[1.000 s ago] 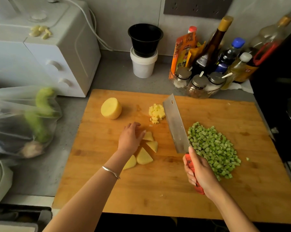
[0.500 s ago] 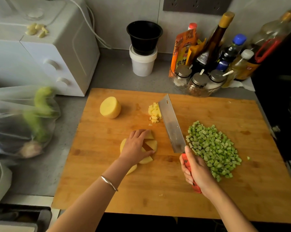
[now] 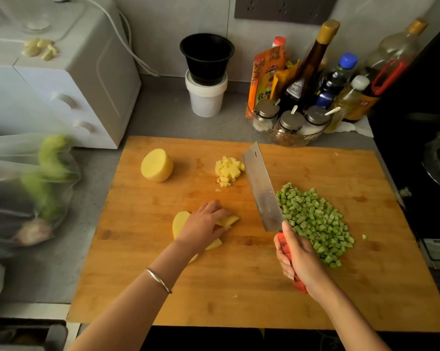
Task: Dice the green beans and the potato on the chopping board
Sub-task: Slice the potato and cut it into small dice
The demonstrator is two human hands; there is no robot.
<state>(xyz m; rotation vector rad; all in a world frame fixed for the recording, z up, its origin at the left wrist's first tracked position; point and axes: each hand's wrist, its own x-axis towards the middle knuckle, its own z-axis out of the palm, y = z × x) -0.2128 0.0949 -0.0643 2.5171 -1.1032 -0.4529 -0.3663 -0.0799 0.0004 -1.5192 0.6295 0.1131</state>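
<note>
1. Centre frame, I see the left hand [image 3: 203, 228] curl its fingers over flat, pale potato slices [image 3: 229, 220] on the wooden chopping board [image 3: 239, 295].
2. The right hand [image 3: 298, 259] grips the steel cleaver [image 3: 262, 188] beside the diced green beans [image 3: 312, 219].
3. Slices, earlier fanned, now bunched.

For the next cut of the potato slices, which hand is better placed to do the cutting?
Right. The right hand grips the cleaver, its blade near the potato slices; the left hand holds them in place.
</note>
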